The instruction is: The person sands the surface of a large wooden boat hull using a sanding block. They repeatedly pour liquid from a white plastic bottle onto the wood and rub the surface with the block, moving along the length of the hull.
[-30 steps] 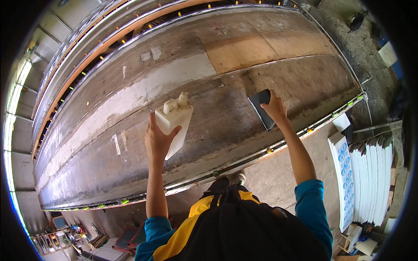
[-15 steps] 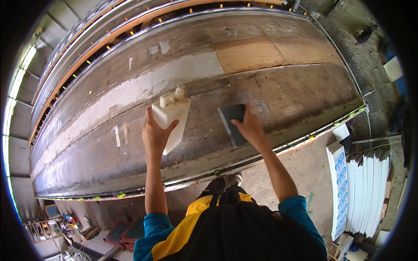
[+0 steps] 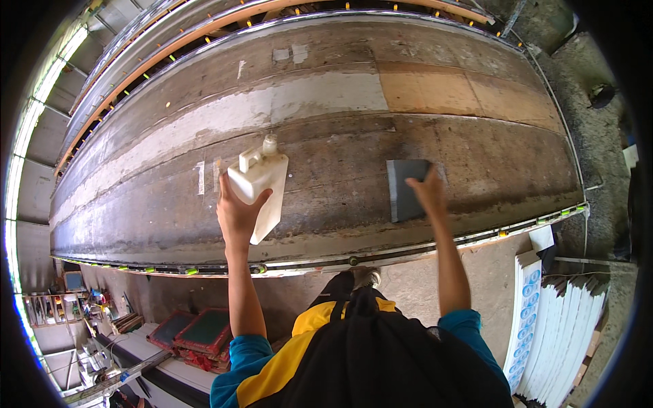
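My left hand (image 3: 236,216) is wrapped around the side of a whitish plastic jug (image 3: 272,180). The jug has a moulded handle and a short neck at its far end. It is over a long, worn, stained table (image 3: 333,204); whether its base touches the surface I cannot tell. To the right, my right hand (image 3: 431,194) grips a flat dark grey spreader blade (image 3: 403,194) by its right side, thumb on top. A paler strip runs down the blade's left edge. The right fingers are slightly blurred and partly hidden behind the blade.
Light wooden panels (image 3: 428,92) and a pale strip (image 3: 292,95) are set along the table's middle. A rail with clips (image 3: 354,261) follows the near edge. White sheets (image 3: 561,333) stand at lower right; red-framed screens (image 3: 204,330) are stacked at lower left.
The right hand and spreader have moved right, and the blade sits more squarely. The jug is slightly further left in the picture, still in my left hand. The whole view has shifted too.
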Demonstrator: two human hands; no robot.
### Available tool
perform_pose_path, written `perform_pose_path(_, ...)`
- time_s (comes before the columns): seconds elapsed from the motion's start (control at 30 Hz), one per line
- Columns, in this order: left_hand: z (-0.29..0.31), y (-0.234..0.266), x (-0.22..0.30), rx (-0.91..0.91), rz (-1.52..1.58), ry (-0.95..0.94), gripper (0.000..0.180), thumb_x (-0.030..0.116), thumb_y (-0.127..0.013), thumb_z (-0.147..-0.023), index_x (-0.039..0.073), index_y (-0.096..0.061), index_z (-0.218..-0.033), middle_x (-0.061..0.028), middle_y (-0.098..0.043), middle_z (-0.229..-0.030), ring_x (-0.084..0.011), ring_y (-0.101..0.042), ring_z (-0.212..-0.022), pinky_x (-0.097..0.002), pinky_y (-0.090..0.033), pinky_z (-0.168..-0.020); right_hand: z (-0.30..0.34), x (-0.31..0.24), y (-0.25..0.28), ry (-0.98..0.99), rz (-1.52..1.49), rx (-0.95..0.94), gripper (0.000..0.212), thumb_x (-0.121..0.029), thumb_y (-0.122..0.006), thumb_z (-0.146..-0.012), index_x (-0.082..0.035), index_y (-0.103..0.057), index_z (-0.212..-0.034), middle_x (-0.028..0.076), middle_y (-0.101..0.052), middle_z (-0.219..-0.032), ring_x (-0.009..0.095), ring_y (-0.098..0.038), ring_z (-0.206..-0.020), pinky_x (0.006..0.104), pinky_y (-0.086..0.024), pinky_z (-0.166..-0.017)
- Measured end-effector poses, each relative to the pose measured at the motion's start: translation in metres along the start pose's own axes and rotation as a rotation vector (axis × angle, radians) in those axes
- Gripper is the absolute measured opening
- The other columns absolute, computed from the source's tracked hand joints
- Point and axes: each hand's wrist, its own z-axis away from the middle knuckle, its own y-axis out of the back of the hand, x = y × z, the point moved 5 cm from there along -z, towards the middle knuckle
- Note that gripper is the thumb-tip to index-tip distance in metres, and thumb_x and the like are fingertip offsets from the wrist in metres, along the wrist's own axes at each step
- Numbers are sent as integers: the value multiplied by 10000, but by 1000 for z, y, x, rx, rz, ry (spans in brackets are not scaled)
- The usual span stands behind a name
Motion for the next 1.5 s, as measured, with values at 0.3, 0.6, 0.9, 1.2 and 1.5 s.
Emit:
perform_pose_path(0.3, 10, -8, 3, 41, 86, 101, 685, 281, -818, -563, 28, -430, -1068, -210, -609, -857, -401, -598, -797, -437, -483, -652, 16, -51, -14, 140, 31, -136, 822, -276, -699, -714, 110, -256, -1289, 345, -433, -1202, 379, -494, -1107, 389, -403, -942)
perform_pose_path(0.6, 40, 21, -36, 275, 34, 209, 704, 280, -828, -546, 14, -436, -1067, -229, -579, -934, -421, -556, -868, -443, -460, -710, 40, -169, -161, 348, -355, -376, 697, -212, -691, -678, 125, -344, -1180, 337, -536, -1030, 426, -544, -983, 440, -440, -831)
perform_pose_path(0.9, 65, 28, -69, 327, 209, 246, 733, 310, -822, -574, -36, -428, -1086, -232, -570, -951, -393, -557, -894, -403, -442, -775, -5, -83, -63, 195, 26, -115, 827, -301, -705, -675, 144, -305, -1246, 324, -486, -1161, 415, -494, -1089, 410, -416, -904)
perform_pose_path(1.2, 54, 6, -37, 328, 253, 190, 697, 290, -827, -576, -19, -441, -1067, -227, -577, -958, -379, -564, -887, -405, -440, -781, 52, -123, -81, 391, 16, -65, 732, -231, -662, -726, 146, -298, -1237, 317, -572, -948, 423, -579, -896, 446, -473, -778)
perform_pose_path(1.5, 65, 12, -48, 393, 393, 153, 690, 285, -814, -626, -53, -420, -1081, -214, -551, -970, -292, -547, -912, -365, -417, -832, 8, -23, -48, 32, 42, -116, 832, -309, -650, -726, 139, -240, -1295, 322, -446, -1206, 393, -466, -1130, 408, -400, -933)
